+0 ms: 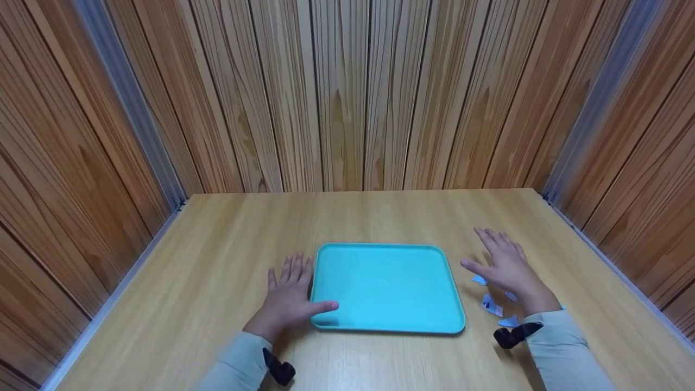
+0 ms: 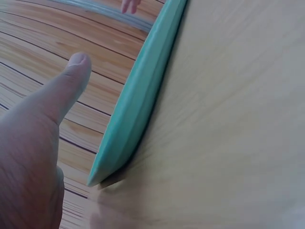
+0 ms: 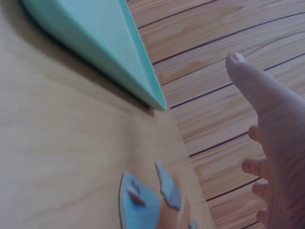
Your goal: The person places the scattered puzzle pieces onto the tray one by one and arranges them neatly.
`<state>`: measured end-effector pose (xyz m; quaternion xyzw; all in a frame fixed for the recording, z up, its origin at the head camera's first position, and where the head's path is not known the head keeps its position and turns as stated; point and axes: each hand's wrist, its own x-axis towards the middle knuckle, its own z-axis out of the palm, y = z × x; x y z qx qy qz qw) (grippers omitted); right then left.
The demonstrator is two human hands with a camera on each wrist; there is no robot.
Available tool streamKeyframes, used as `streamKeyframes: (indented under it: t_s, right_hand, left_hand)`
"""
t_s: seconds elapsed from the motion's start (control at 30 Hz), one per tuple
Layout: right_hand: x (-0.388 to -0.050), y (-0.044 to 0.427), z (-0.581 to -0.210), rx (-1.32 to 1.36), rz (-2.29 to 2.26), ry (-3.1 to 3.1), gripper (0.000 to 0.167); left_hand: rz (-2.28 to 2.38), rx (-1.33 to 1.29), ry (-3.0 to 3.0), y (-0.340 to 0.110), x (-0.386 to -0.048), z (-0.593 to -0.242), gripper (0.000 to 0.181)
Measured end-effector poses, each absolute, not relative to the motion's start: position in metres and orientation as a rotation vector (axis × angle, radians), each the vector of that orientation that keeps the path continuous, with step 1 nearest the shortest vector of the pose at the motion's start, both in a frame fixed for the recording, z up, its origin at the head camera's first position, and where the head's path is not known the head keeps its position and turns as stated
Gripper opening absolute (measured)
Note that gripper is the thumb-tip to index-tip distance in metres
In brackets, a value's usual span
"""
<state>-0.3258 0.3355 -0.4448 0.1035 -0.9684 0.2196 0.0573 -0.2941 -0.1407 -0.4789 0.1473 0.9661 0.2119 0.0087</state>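
Observation:
A turquoise rectangular tray (image 1: 385, 288) lies flat on the wooden table. At its left edge is my left hand (image 1: 290, 298), fingers straight and spread, the thumb reaching over the rim; whether it touches the tray I cannot tell. My right hand (image 1: 507, 266) is to the right of the tray, palm down with the fingers extended and nothing held. Under and beside it lie several small flat blue pieces, among them a printed piece (image 1: 491, 305) and a plain-looking piece (image 1: 509, 321). In the right wrist view a blue piece (image 3: 143, 210) lies below the right hand.
Wood-plank walls (image 1: 347, 98) enclose the table (image 1: 244, 228) at the back and both sides, with metal strips (image 1: 130, 103) along the corners. A dark strap (image 1: 279, 369) with a small device is on each sleeved wrist.

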Motion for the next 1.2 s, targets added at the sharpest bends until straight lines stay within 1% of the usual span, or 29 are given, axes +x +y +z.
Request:
streamKeyframes:
  t_s: [0.23, 0.47, 0.67, 0.93, 1.2]
  right_hand:
    - [-0.323, 0.35, -0.461, 0.316, 0.681, -2.936, 0.096]
    - [-0.323, 0.363, -0.476, 0.302, 0.693, -2.96, 0.097]
    - [-0.323, 0.37, -0.485, 0.313, 0.721, -2.974, 0.094]
    - [-0.321, 0.376, -0.493, 0.327, 0.703, -2.957, 0.087]
    - [-0.318, 0.379, -0.496, 0.378, 0.669, -2.835, 0.071]
  left_hand:
    - [0.627, 0.462, 2.951, -0.136, -0.29, -0.487, 0.124]
    - [0.673, 0.471, 2.877, -0.141, -0.288, -0.49, 0.128]
    - [0.711, 0.506, 2.878, -0.144, -0.287, -0.495, 0.13]
    - [0.729, 0.521, 2.858, -0.148, -0.285, -0.499, 0.13]
    - [0.721, 0.552, 2.893, -0.147, -0.286, -0.498, 0.128]
